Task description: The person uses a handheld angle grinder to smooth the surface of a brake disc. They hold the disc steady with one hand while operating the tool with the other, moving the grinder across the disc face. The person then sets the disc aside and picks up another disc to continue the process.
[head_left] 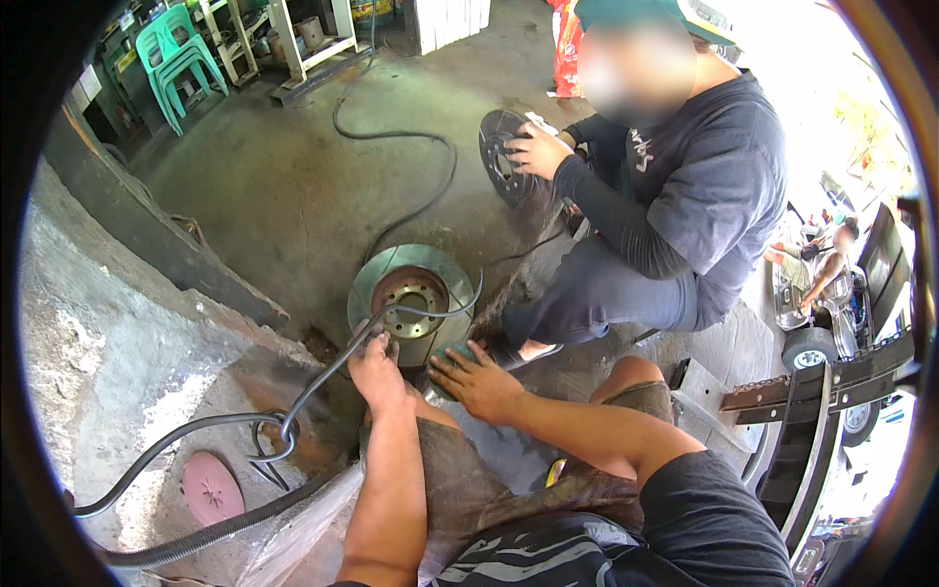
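A brake disc (453, 273) with a rusty hub and a ring of bolt holes lies tilted in front of me. At its near left edge my left hand (378, 366) has its fingers curled round a grey hose (329, 375), which crosses over the disc. My right hand (481, 383) rests just right of the disc's near edge. Under its fingers is a dark green pad (452, 364), which looks like a scouring pad and is partly hidden. Opposite me a seated co-worker holds a second, dark brake disc (504, 157) up on edge.
The hose loops beside a rough concrete wall (78, 303) on the left, near a pink oval piece (212, 488). A black cable (445, 186) snakes over the floor. Green stacked chairs (179, 59) stand far left; a metal frame with a chain (773, 401) is on the right.
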